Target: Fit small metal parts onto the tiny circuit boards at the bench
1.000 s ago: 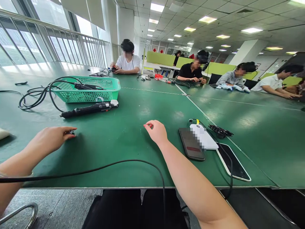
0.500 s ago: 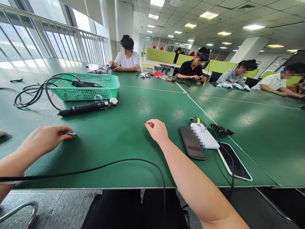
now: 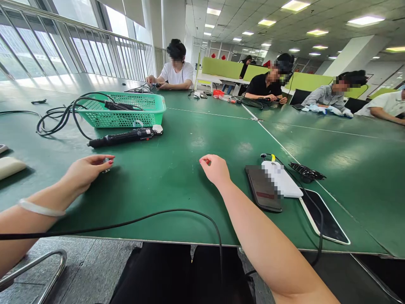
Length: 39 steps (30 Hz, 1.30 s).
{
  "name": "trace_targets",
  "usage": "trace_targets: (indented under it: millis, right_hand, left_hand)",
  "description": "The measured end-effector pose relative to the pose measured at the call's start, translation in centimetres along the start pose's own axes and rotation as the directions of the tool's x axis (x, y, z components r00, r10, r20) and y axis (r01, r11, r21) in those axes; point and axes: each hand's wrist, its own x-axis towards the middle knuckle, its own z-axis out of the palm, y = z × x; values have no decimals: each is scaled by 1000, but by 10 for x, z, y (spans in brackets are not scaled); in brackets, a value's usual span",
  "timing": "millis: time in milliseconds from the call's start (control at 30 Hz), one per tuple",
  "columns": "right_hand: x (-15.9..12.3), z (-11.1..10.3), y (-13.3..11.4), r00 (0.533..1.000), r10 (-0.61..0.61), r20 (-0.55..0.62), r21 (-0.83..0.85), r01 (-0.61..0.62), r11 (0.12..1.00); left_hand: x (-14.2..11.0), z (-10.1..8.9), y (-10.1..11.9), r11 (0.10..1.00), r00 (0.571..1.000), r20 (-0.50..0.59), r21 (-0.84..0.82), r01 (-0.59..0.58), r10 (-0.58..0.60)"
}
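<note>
Low over the green table (image 3: 177, 190), my left hand (image 3: 84, 171) pinches a small metal part (image 3: 106, 170) between thumb and fingers. Most of that part is hidden by the fingertips. My right hand (image 3: 217, 169) is near the middle of the table, its thumb and fingertips pressed together; whatever they may hold is too small to make out. Beyond my left hand lies a black electric screwdriver (image 3: 123, 137), with a green plastic basket (image 3: 129, 119) behind it. A dark phone (image 3: 257, 190) lies to the right of my right hand.
A white power bank (image 3: 284, 185) overlaps the dark phone, and a white-edged phone (image 3: 325, 215) lies beside them. A black cable (image 3: 142, 217) crosses in front of me. A cream-coloured object (image 3: 11, 167) is at the left. Several people sit at the far side.
The view has shifted, so the table things appear further right. My left hand has moved slightly forward and to the right with the metal part. My right hand stays nearly in place, still pinched.
</note>
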Motion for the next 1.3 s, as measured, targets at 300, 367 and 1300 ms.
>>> trace_targets:
  millis: [300,367,1300]
  right_hand:
    - [2,2,6,992,-63,108,12,62,998]
    - [4,1,7,981,-76,179,7,76,997]
    - [4,-3,-2,956,59,287,549,-215,807]
  left_hand:
    - [-51,117,89,916,845,488,-401,-6,220]
    - [-62,139,109,845,789,577,-513,149,211]
    - [-62,150,116,667,663,700,-630,398,266]
